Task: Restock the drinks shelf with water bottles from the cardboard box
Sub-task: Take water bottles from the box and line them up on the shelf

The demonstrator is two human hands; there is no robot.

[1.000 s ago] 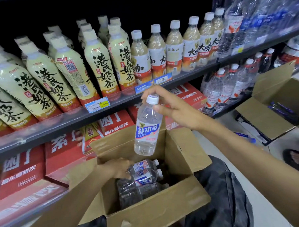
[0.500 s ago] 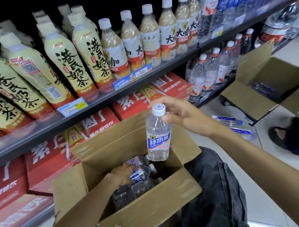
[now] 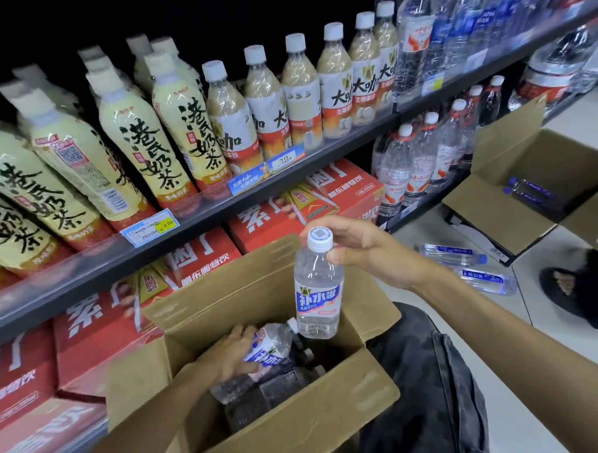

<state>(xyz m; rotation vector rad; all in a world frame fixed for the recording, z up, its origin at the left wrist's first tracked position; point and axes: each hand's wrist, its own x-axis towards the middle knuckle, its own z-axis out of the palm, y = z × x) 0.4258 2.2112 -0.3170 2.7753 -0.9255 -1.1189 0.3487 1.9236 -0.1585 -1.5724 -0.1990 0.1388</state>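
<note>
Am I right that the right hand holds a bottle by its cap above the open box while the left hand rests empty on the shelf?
Not quite. In the head view the left hand is inside the cardboard box, gripping a second bottle. The right hand does hold a bottle by its cap.

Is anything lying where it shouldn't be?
Yes. Two water bottles lie on their sides on the floor tiles, beside the second open cardboard box, not on the shelf. Nothing looks spilled.
</note>
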